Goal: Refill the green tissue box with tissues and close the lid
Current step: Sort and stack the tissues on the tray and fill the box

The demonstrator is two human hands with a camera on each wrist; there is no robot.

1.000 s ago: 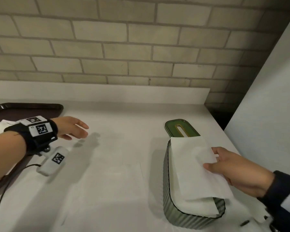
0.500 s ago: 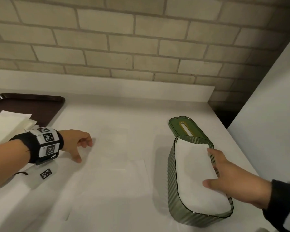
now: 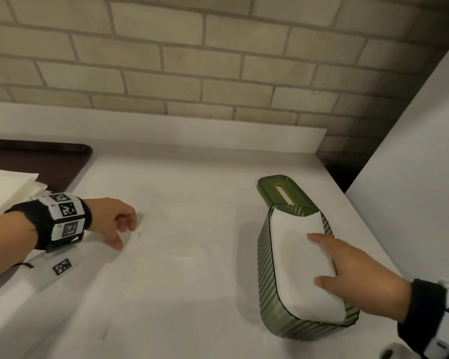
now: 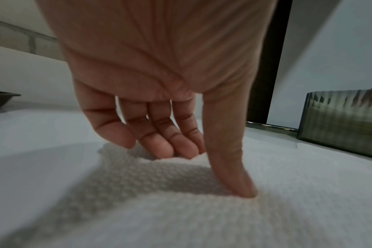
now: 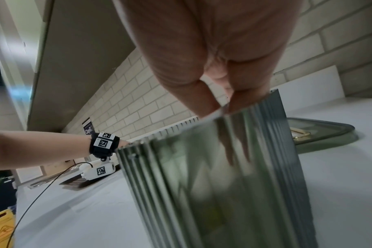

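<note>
Tray [image 3: 70, 161] w/ a stack of spare tissues [image 3: 8, 185] sits behind the left hand [image 3: 114, 224], by the wrist. That hand is loosely curled, thumb tip and fingertips [image 4: 164, 149] down on a flat tissue [image 4: 181, 209] lying on the counter [image 3: 192, 161], nothing gripped yet. Tissue is thin, soft, no weight; prob. best pinched at the raised edge under the fingers, since flat sheets slide and crumple. Over to the right, the green box [image 3: 267, 281] stands open, lid [image 3: 283, 193] flat on the counter just past its far end, beyond the right hand [image 3: 353, 278]. That hand lies flat, fingers straight, pressing the white tissue [image 3: 296, 255] down inside the box. Box looks rigid ribbed plastic, light, could skid; hold by its sides. Lid is stiff, take by the rim.
</note>
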